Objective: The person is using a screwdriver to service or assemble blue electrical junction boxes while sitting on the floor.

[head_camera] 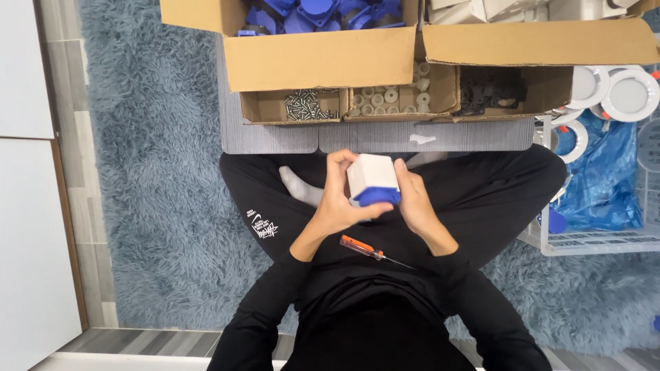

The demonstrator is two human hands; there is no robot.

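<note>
While both sets of fingers (342,168) close around it, a small white box-shaped housing (372,175) sits upright between the left hand (340,203) and the right hand (414,199), with a blue plastic piece (377,196) at its near end under the left thumb. Judging by the grip, the blue piece is being seated into the housing; pressing it home would call for steady thumb pressure. Just below the wrists, an orange-handled screwdriver (368,250) lies on the lap, thin metal shaft pointing right. Beyond the fingers stand small cardboard trays: bright screws (306,106), pale round spacers (385,99), dark fittings (489,95). Underneath spreads a shaggy grey-blue rug (158,185).
</note>
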